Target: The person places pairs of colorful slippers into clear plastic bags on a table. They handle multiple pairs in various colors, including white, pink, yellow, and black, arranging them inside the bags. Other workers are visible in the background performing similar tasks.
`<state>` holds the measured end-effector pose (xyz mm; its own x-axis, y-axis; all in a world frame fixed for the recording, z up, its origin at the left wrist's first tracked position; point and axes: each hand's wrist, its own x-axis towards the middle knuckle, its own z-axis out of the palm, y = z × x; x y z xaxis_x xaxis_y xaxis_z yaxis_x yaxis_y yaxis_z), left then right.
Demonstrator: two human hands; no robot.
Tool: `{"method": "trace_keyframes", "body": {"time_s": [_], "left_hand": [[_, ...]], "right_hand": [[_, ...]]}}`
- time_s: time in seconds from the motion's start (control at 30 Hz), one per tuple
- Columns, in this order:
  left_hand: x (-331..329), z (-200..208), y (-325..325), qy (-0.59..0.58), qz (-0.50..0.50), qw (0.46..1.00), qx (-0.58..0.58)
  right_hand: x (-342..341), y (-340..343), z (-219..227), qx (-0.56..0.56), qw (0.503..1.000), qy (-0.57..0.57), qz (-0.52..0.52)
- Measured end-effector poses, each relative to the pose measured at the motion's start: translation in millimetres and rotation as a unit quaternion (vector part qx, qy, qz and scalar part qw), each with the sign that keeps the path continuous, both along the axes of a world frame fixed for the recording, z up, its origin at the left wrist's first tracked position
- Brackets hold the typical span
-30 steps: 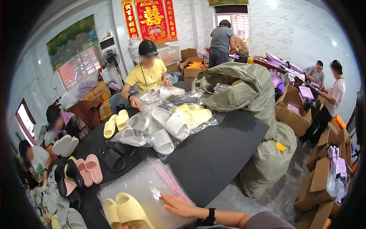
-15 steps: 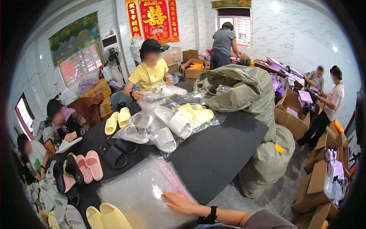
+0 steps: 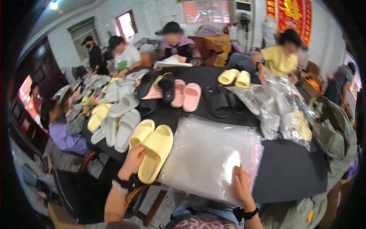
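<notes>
At the table's near edge, my left hand [image 3: 133, 159] is closed on a pair of yellow slippers [image 3: 155, 149], gripping the heel end of the left one. Beside them lies a stack of clear plastic bags [image 3: 206, 152] with pinkish right edges. My right hand [image 3: 242, 185] rests at that stack's right side, fingers stretched out, holding nothing I can see. Beyond the bags are a pink pair of slippers [image 3: 191, 97] and a black pair [image 3: 217, 101]. Slippers in clear bags [image 3: 280, 114] lie heaped at the right.
Grey slippers [image 3: 127, 128] pile up on the left of the black table [image 3: 295, 168]. Several people sit or stand around it, one in yellow [image 3: 280, 61] handling bagged slippers. A large green sack [image 3: 339, 133] stands at the right edge, and a chair [image 3: 76, 191] at the lower left.
My view has swung left. My left hand has come into sight, closed on the yellow slippers. My right hand has gone from lying across the bags to their right side.
</notes>
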<state>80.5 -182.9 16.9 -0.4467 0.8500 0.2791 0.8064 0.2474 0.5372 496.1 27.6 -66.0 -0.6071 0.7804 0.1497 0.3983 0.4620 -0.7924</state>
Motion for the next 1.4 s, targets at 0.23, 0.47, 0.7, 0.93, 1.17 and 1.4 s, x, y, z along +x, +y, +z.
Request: {"method": "trace_keyframes", "body": {"time_s": [0.23,0.47,0.7,0.93,1.17,1.4], "left_hand": [[-114.8,41.0,12.3,0.171,0.080,0.982,-0.020],[-243.4,74.4,34.6,0.286,0.304,0.905,0.082],[-154.8,19.1,68.8,0.296,0.230,0.926,0.040],[-28.9,-7.2,56.7,0.193,0.020,0.981,0.002],[101.2,-45.1,52.3,0.071,-0.082,0.983,-0.150],[96.9,-78.7,47.0,0.081,-0.047,0.992,-0.081]], "right_hand": [[-4.5,-1.2,5.2,0.006,1.000,0.008,0.012],[-6.3,1.3,4.3,0.014,1.000,0.004,0.019],[-7.6,-3.9,8.3,0.054,0.998,-0.042,0.001],[-8.1,-5.5,7.2,0.115,0.991,-0.072,0.014],[-6.3,-5.1,21.9,0.131,0.989,-0.054,0.042],[27.3,13.8,30.1,0.235,0.951,-0.189,-0.068]]}}
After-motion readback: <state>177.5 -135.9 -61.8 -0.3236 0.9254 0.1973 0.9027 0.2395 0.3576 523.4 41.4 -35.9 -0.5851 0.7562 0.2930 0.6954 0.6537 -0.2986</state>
